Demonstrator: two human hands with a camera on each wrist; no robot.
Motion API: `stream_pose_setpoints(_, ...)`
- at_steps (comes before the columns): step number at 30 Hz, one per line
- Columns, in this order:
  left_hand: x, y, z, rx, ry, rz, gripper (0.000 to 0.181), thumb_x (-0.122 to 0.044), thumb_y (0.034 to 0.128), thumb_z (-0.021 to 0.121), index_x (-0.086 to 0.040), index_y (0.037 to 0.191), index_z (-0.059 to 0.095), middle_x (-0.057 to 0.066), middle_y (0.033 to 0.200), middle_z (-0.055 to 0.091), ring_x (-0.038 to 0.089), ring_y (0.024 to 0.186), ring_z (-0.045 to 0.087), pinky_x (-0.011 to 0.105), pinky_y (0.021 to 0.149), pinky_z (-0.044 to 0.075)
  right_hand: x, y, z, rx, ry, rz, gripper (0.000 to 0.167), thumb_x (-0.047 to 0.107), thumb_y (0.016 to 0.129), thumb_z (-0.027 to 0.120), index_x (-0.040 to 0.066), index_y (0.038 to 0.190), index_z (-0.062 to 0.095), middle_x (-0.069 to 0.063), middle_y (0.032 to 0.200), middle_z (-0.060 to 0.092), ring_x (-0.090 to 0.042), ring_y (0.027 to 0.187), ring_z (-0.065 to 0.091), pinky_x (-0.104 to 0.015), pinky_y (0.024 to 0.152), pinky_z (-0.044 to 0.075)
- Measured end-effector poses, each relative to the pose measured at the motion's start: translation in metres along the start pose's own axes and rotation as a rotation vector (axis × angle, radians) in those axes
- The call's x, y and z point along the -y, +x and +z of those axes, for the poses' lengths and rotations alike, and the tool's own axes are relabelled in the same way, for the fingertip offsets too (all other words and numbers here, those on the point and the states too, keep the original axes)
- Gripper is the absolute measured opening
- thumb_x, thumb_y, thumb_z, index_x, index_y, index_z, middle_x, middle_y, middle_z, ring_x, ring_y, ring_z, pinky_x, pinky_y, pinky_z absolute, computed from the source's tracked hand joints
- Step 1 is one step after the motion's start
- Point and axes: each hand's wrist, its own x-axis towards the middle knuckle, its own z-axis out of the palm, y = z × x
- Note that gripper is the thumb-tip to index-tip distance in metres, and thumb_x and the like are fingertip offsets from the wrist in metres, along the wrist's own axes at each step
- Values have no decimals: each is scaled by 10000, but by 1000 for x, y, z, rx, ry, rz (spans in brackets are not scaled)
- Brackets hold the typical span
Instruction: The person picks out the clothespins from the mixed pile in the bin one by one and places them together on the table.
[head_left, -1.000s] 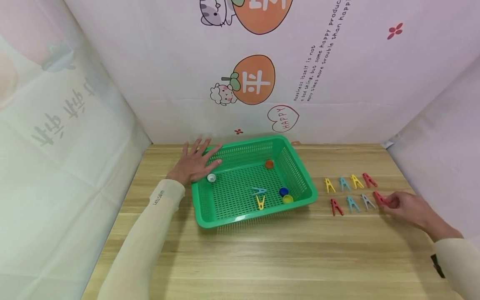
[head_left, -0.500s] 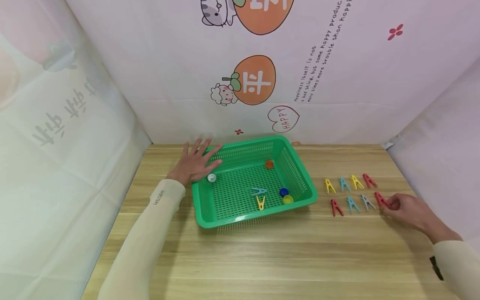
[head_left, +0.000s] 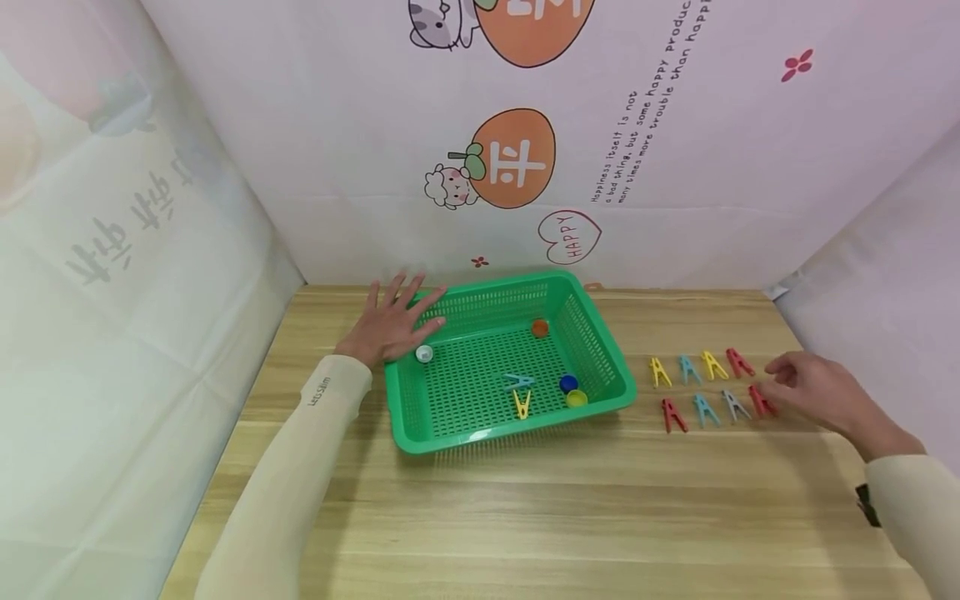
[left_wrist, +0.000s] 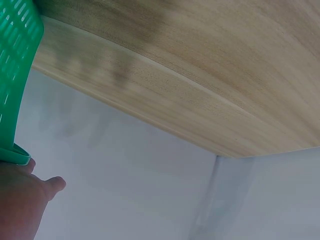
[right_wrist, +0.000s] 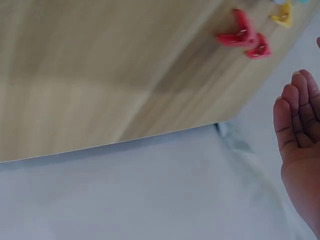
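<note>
My left hand [head_left: 386, 327] rests with spread fingers on the left end of a green plastic basket [head_left: 480, 435]. In the left wrist view, part of that hand shows under the basket wall [left_wrist: 11, 75]. My right hand [head_left: 821, 396] is beside a red clothespin [head_left: 761, 401], holding nothing, its fingers loosely extended in the right wrist view. That clothespin ends the front of two rows on the table. Left of it in this row lie a grey clothespin [head_left: 736, 405], a blue one [head_left: 705, 409] and another red one [head_left: 672, 415].
The back row holds yellow [head_left: 660, 372], blue [head_left: 689, 369], yellow [head_left: 713, 364] and red [head_left: 739, 362] clothespins. Inside the basket lie a blue clothespin [head_left: 519, 382], a yellow clothespin [head_left: 522, 405] and several caps, one of them orange [head_left: 540, 327]. A printed cloth [head_left: 337, 167] stands behind the table.
My right hand has let go of the red clothespin at the front row's right end and lifted slightly up and back. The clothespin stays on the table. My left hand keeps its place.
</note>
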Motion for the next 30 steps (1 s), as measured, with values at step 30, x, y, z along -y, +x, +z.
stream_pose_setpoints(30, -2, -2, -4, 10, -29, 3, 731, -700, 1124, 254, -364, 1766, 161, 60, 1862, 11, 393, 1718, -30, 711, 1338, -67, 195, 105, -7, 41, -25, -309, 382, 319, 966, 798, 6, 1181, 755, -143, 1100, 764, -280, 1010, 701, -521, 915, 613)
